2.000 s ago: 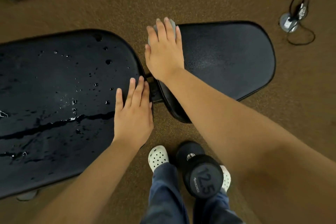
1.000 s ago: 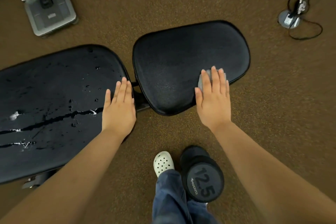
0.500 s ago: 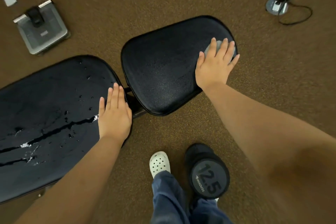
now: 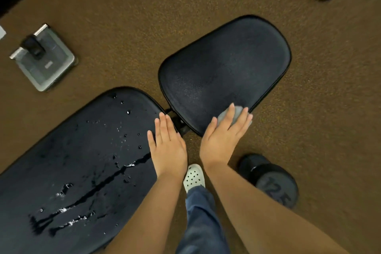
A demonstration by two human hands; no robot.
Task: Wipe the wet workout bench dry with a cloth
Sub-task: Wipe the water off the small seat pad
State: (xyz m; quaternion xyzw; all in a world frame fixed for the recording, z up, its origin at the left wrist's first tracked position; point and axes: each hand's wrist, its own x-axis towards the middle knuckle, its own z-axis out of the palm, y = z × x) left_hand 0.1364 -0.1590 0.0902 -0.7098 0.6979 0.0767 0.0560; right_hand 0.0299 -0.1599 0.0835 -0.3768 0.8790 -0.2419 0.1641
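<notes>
Since half a second ago the right hand [image 4: 223, 138] has swept the cloth [image 4: 238, 112] from the far right corner of the seat pad [image 4: 226, 64] back to its near edge, while the left hand [image 4: 168, 148] has stayed planted on the end of the back pad [image 4: 68, 161].

Head view: the right hand's fingers [image 4: 229, 114] are spread and straight, pressing flat on the small grey cloth without gripping it; most of the cloth is hidden under them, at the seat pad's near rim. The left hand lies flat and holds nothing, with its fingers together and its palm on the back pad just beside the gap between the pads.

The seat pad looks matte and nearly dry. The water [image 4: 99, 185] lies on the back pad as scattered beads and two long streaks. Judging from this, the stroke in hand should run right off the rim so nothing is left at the edge. The work should then move to the back pad, in overlapping passes under firm flat pressure. The wad should be turned once it is soaked, and the bracing hand moved off the wet area.

Counted:
- two pads
- one cloth
- two hands
- one dumbbell [image 4: 272, 181] on the carpet [image 4: 329, 119]
- one white shoe [image 4: 193, 177]
- one flat grey device [image 4: 44, 60]
</notes>
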